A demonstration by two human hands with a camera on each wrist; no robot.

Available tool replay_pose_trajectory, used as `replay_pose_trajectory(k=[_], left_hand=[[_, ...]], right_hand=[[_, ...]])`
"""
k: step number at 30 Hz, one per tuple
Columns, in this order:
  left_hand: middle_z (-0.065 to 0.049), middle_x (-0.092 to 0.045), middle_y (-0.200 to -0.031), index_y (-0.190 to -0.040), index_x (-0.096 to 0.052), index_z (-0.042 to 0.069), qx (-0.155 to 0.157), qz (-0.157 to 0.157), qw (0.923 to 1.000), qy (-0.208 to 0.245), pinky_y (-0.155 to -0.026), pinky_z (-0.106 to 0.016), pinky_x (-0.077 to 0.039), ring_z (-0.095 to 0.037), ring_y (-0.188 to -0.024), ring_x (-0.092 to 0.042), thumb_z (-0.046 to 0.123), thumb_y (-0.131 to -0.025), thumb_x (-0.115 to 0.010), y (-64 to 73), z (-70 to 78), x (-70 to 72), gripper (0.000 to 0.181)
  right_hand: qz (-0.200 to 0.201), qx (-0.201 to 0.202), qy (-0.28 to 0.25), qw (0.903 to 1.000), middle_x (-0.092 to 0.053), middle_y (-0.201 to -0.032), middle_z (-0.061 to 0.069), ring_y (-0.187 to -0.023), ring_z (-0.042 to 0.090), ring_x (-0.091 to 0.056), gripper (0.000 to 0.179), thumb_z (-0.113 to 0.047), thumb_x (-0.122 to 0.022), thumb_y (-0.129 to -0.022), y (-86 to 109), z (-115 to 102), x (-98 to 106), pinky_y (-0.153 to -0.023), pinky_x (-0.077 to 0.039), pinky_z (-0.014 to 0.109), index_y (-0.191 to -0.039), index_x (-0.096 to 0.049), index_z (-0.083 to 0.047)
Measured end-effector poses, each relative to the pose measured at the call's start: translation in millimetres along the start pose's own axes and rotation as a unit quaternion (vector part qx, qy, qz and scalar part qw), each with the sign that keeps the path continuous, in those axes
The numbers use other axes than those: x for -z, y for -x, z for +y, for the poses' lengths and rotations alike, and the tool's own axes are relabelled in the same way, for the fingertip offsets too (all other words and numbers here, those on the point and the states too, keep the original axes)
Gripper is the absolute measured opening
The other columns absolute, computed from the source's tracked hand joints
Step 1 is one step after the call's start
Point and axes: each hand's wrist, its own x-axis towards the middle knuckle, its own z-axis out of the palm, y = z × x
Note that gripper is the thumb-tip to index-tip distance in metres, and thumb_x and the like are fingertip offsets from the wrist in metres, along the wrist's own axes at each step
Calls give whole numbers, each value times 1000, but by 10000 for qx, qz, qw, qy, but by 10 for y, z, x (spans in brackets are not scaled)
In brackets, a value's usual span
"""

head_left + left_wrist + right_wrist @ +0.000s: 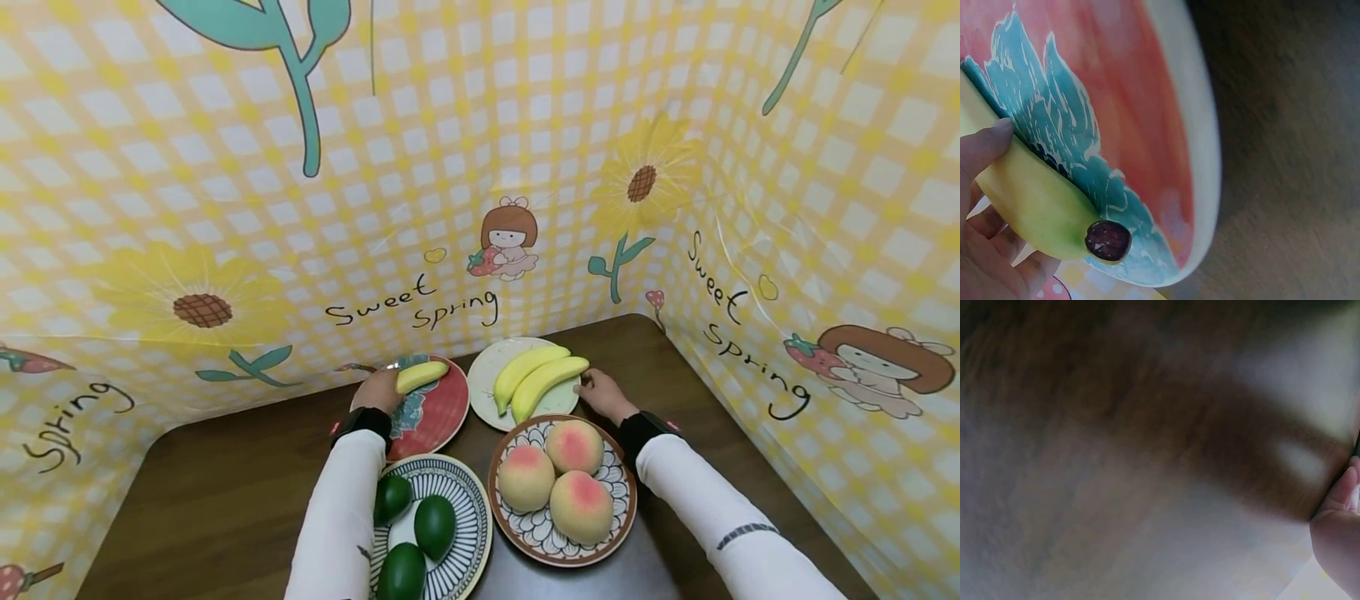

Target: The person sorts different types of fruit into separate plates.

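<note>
My left hand (379, 390) grips a yellow banana (422, 377) over the red plate (442, 412) with its teal leaf pattern. In the left wrist view the thumb lies along the banana (1035, 194), and its dark tip points away from the palm. My right hand (606, 397) is at the right rim of the white plate (483, 392), its fingers loosely bent beside the tip of the nearer banana (551, 385). A second banana (525, 369) lies next to that one. The right wrist view shows only part of the right hand (1338, 531) at its edge.
Three peaches (576, 447) sit on a brown-rimmed patterned plate (498, 525) in front of my right hand. Green avocado-like fruits (435, 527) lie on a striped plate (476, 508), partly behind my left sleeve. Checked cloth walls (420, 208) enclose the wooden table (217, 475).
</note>
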Motion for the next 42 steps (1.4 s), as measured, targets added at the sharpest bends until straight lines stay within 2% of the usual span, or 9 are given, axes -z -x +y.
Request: replay_pose_trajectory(k=[4, 10, 18, 24, 27, 30, 32, 42], left_hand=[[-25, -69, -121, -125, -64, -3, -73, -32, 9999, -96, -102, -55, -49, -40, -112, -65, 7, -91, -69, 22, 15, 5, 36], [-26, -68, -120, -130, -60, -3, 25, -50, 9997, -233, -97, -57, -51, -42, -111, -66, 10, -94, -69, 31, 136, 108, 39], [-25, -67, -122, -136, -58, -1, -294, 152, 9993, -157, -99, -55, -49, -41, -114, -64, 12, -96, -68, -40, 423, 327, 43], [-22, -70, -123, -136, -61, 0, -611, 341, 9972, -275, -100, -51, -50, -38, -115, -65, 11, -94, -70, -97, 658, 401, 44], [-22, -71, -119, -132, -63, 0, -703, 434, 9962, -266, -98, -50, -51, -38, -112, -66, 11, -92, -72, -83, 805, 451, 42], [-21, -72, -115, -126, -65, 0, -756, 449, 9958, -240, -95, -49, -53, -37, -108, -68, 11, -91, -72, -127, 983, 425, 37], [-21, -72, -116, -125, -65, 1, -671, 384, 9968, -210, -95, -50, -53, -37, -109, -68, 13, -92, -72, -170, 1087, 382, 36], [-21, -69, -128, -140, -57, 3, -433, 111, 9990, 53, -101, -50, -53, -37, -118, -67, 21, -96, -72, -389, 1448, 22, 50]], right_hand=[[-57, -29, -29, 10000, -53, -95, 19, -87, 29, -52, 42, -13, -52, -105, 15, 6, -8, -79, -43, 35, -134, -45, 17], [-94, 50, -62, 9999, -54, -98, 22, -88, 30, -53, 44, -13, -51, -105, 13, 8, 12, -80, -44, 37, -135, -44, 18], [-28, 167, -23, 9999, -53, -97, 20, -89, 31, -53, 43, -13, -52, -104, -49, 30, 43, -81, -45, 38, -134, -45, 18], [-77, 162, -8, 9998, -55, -101, 24, -93, 34, -55, 44, -13, -52, -104, -58, 49, 27, -86, -46, 42, -135, -45, 18], [-67, 220, -33, 9997, -56, -101, 25, -94, 35, -55, 44, -13, -52, -103, -52, 40, 13, -87, -46, 44, -134, -45, 18], [-25, 263, -38, 9996, -56, -101, 25, -94, 35, -55, 44, -13, -53, -103, -76, 71, 27, -88, -46, 44, -133, -46, 18], [-11, 273, -40, 9996, -56, -102, 25, -95, 35, -55, 43, -13, -53, -102, -93, 84, 37, -88, -47, 44, -132, -46, 18], [-14, 155, -106, 9998, -55, -103, 23, -96, 34, -55, 43, -13, -53, -104, -57, 42, 16, -89, -45, 44, -135, -46, 16]])
